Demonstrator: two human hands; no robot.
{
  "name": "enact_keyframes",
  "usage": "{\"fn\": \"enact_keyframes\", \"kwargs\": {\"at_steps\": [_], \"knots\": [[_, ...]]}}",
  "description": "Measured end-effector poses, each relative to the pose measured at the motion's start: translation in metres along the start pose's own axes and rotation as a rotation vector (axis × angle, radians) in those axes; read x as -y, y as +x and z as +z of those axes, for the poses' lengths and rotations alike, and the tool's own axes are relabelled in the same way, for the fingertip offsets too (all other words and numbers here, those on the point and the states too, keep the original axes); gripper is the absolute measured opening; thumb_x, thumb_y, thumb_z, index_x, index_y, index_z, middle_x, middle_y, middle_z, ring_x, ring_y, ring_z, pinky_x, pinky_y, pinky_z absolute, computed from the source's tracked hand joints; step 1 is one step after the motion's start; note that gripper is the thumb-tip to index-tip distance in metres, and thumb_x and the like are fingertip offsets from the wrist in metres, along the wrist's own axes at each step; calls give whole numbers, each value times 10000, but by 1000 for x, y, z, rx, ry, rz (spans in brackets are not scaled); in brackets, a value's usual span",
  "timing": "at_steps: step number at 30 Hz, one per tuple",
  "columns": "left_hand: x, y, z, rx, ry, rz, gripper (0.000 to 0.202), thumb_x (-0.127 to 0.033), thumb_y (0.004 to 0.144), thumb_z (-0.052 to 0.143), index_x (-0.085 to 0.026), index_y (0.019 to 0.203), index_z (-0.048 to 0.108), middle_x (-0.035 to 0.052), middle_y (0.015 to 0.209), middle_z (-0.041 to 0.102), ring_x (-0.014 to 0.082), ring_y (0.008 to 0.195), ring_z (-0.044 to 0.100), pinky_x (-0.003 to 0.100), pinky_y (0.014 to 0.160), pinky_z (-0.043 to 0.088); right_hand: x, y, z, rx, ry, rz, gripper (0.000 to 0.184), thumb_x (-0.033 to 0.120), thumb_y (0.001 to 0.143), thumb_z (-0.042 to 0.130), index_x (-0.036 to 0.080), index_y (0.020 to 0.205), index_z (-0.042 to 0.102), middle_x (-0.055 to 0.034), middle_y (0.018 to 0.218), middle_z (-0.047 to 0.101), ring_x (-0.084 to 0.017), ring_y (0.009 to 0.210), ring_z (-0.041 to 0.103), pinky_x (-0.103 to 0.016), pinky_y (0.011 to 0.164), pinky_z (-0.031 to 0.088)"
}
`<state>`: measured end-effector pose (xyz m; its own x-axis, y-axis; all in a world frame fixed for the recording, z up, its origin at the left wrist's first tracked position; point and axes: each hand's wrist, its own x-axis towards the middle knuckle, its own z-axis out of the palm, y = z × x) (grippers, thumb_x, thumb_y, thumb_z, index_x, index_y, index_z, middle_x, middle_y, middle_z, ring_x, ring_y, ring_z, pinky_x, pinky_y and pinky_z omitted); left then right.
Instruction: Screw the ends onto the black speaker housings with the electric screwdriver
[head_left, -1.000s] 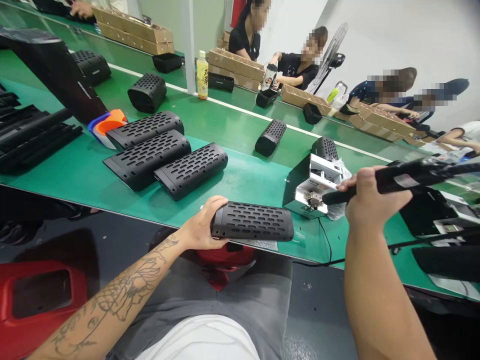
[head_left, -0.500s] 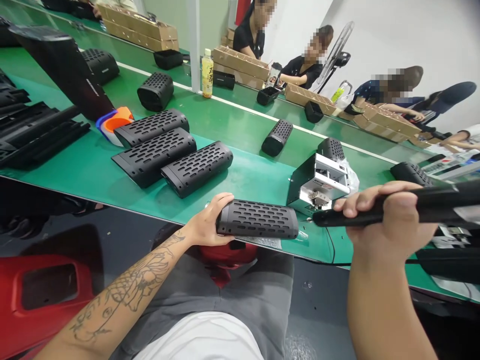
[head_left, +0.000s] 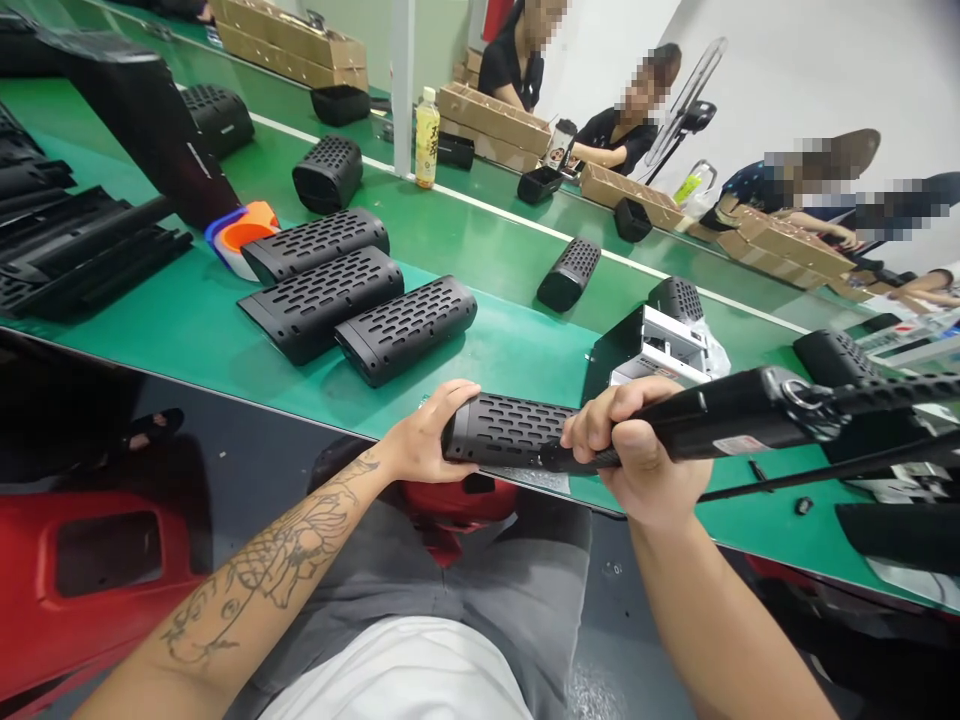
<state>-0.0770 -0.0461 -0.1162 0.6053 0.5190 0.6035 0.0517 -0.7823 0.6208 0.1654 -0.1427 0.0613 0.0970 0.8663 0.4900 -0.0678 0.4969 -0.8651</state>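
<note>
My left hand (head_left: pixel 435 435) is wrapped round the left end of a black slotted housing (head_left: pixel 514 428) at the front edge of the green table. In my right hand (head_left: pixel 649 450) is a black electric screwdriver (head_left: pixel 720 410), its cord trailing off to the right. The tool's front end lies over the housing's lower right side, and my fingers hide the housing's right end. Whether the bit touches a screw I cannot tell. Behind the screwdriver stands a silver and black screw feeder (head_left: pixel 645 350), partly covered by my right hand.
Several slotted housings, one nearby (head_left: pixel 409 330), lie behind my left hand. An orange and blue tape roll (head_left: pixel 251 225) and stacked black parts (head_left: pixel 90 250) are at the left. A yellow bottle (head_left: pixel 427 140) stands by a post. Co-workers sit across the table behind cardboard boxes (head_left: pixel 495 125).
My right hand has moved left with the electric screwdriver, from beside the housing's right end to over it. My left hand keeps its grip on the housing.
</note>
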Motion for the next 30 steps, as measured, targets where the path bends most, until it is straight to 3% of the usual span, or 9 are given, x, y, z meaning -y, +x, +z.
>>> {"fn": "enact_keyframes", "kwargs": {"at_steps": [13, 20, 22, 26, 28, 30], "knots": [[-1, 2, -1, 24, 43, -27, 1240, -365, 844, 993, -288, 1847, 269, 225, 1718, 532, 469, 1626, 586, 650, 1339, 563, -8, -5, -5, 131, -46, 76, 337, 420, 939, 982, 246, 868, 702, 56, 650, 691, -138, 509, 640, -326, 585, 614], [0, -2, 1, 16, 63, -30, 1239, -358, 834, 989, -281, 1846, 278, 225, 1731, 529, 474, 1646, 567, 661, 1343, 561, 2, -4, -7, 49, -68, 59, 373, 505, 916, 1002, 242, 894, 738, 54, 650, 683, -144, 509, 640, -350, 594, 650], [1, -2, 2, 11, 63, -24, 1220, -368, 843, 985, -278, 1841, 287, 228, 1724, 532, 476, 1639, 574, 666, 1338, 566, 11, 8, -22, -86, -84, -34, 378, 524, 913, 992, 244, 885, 740, 64, 619, 654, -148, 472, 612, -351, 552, 640], [2, -3, 5, 10, 80, -21, 1228, -363, 839, 993, -283, 1835, 279, 234, 1713, 530, 474, 1603, 609, 660, 1304, 595, 10, 40, -85, -619, -379, -317, 290, 389, 930, 949, 225, 815, 739, 38, 606, 646, -163, 479, 602, -330, 495, 548], [2, -4, 5, 5, 86, -12, 1230, -364, 837, 996, -281, 1833, 278, 237, 1707, 531, 474, 1584, 625, 653, 1278, 617, -3, 51, -123, -705, -516, -367, 265, 357, 922, 962, 218, 810, 766, 22, 594, 657, -179, 500, 616, -345, 511, 525], [3, -4, 5, 0, 88, 0, 1225, -374, 840, 995, -281, 1833, 283, 237, 1700, 537, 477, 1577, 631, 653, 1263, 628, -20, 53, -154, -649, -533, -410, 262, 412, 966, 937, 239, 847, 780, 17, 617, 682, -198, 528, 632, -382, 535, 551]]}}
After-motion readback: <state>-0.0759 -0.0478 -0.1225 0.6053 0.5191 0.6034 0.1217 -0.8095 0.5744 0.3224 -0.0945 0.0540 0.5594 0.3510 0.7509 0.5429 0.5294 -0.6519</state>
